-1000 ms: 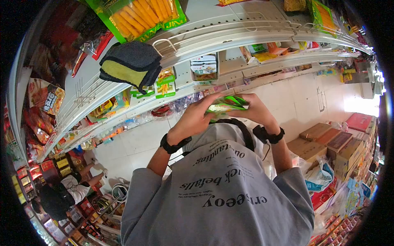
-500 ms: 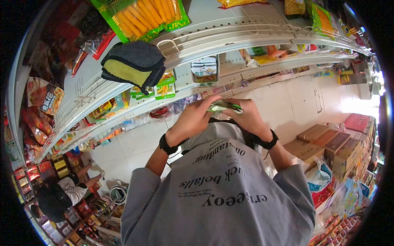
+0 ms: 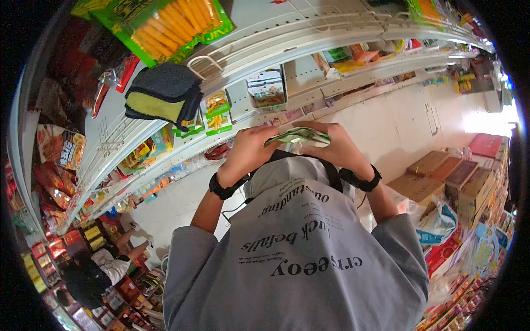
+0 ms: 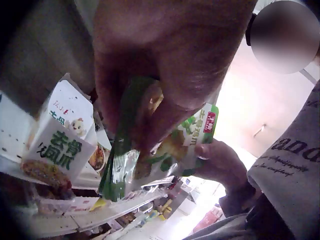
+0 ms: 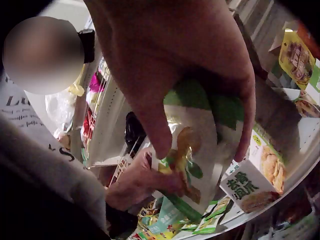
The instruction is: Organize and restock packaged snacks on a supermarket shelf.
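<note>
Between both hands, in front of the chest, are green-and-white snack packets (image 3: 301, 134) with a clear, shiny front showing food. My left hand (image 3: 251, 150) grips them from the left, and the right hand (image 3: 338, 148) holds the other side. Seen from the left wrist, thumb and fingers pinch the green edge of a packet (image 4: 172, 150). In the right wrist view, the right hand curls over the top of the packets (image 5: 187, 145), two of which show side by side. The left hand (image 5: 132, 185) pinches a lower edge there.
A white shelf (image 3: 309, 52) runs across ahead, bearing a large bag of orange sticks (image 3: 174, 27) and a dark grey and yellow-green cloth (image 3: 163, 96). Lower down are similar green packets (image 3: 218, 113) and a white carton (image 3: 268, 91). Cardboard boxes (image 3: 419, 182) stand right; another person (image 3: 91, 276) is left.
The packets have tilted in the hands, from a broad green face to an edge-on view, and now look slightly fanned. The shelf and its goods have shifted a little left in the head view.
</note>
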